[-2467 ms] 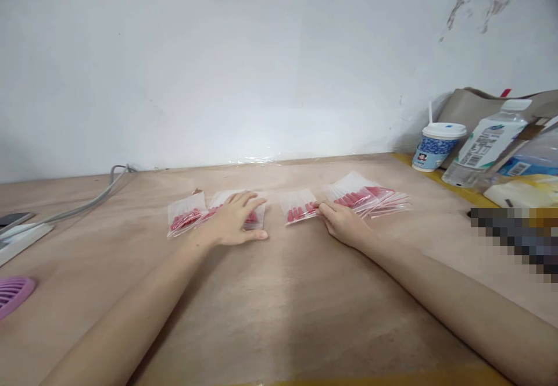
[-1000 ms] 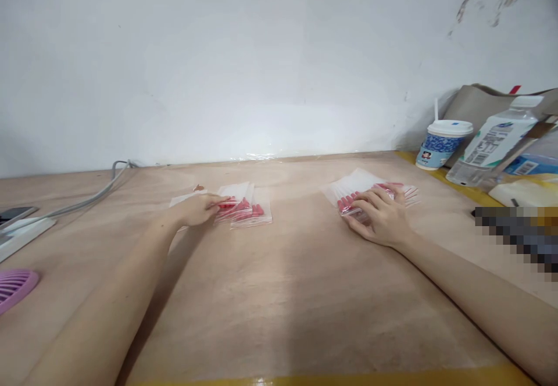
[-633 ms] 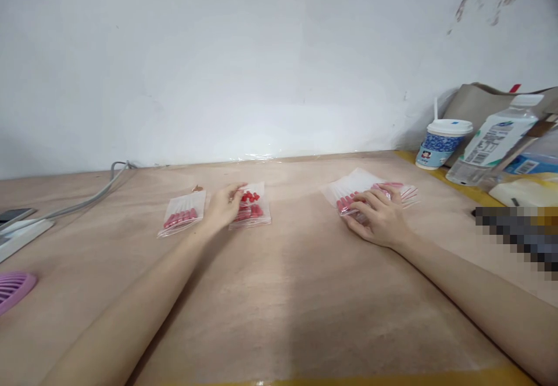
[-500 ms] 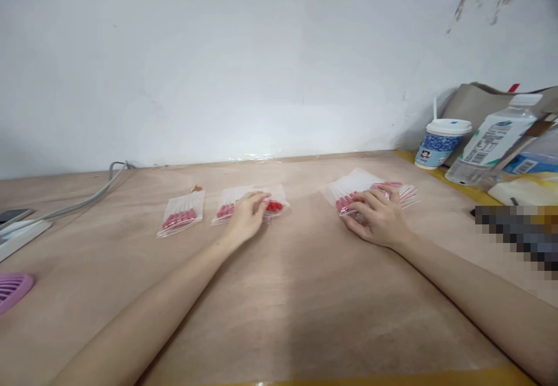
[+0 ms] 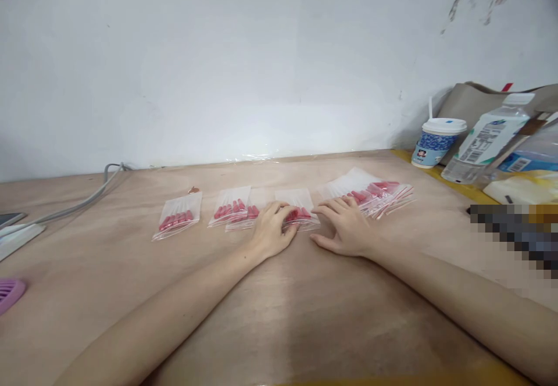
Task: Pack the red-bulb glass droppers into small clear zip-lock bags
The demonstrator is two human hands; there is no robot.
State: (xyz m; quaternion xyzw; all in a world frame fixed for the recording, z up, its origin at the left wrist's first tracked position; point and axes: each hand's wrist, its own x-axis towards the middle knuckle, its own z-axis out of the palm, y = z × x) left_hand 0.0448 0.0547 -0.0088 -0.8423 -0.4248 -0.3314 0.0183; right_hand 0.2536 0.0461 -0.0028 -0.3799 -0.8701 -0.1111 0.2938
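A clear zip bag with pink-red pieces (image 5: 300, 200) lies flat between my hands. My left hand (image 5: 271, 230) rests at the bag's left side, fingers curved and thumb apart from them. My right hand (image 5: 346, 226) is at its right edge, open, with a gap between thumb and forefinger. Left of my left hand, a similar bag (image 5: 231, 207) overlaps another bag (image 5: 248, 218), which the hand partly covers. Farther left lies a single bag (image 5: 178, 214). Behind my right hand is a fanned pile of such bags (image 5: 361, 185).
At the right stand a lidded paper cup (image 5: 438, 142) with a straw and a plastic bottle (image 5: 488, 136), before a grey-beige bag (image 5: 462, 98). A grey cable (image 5: 87, 201) runs along the left. A purple slotted object (image 5: 11, 294) sits at the left edge. A wall closes the back.
My right hand has moved left from the pile, and a bag now lies between my hands. My left hand has shifted right, uncovering more of the overlapping bags.
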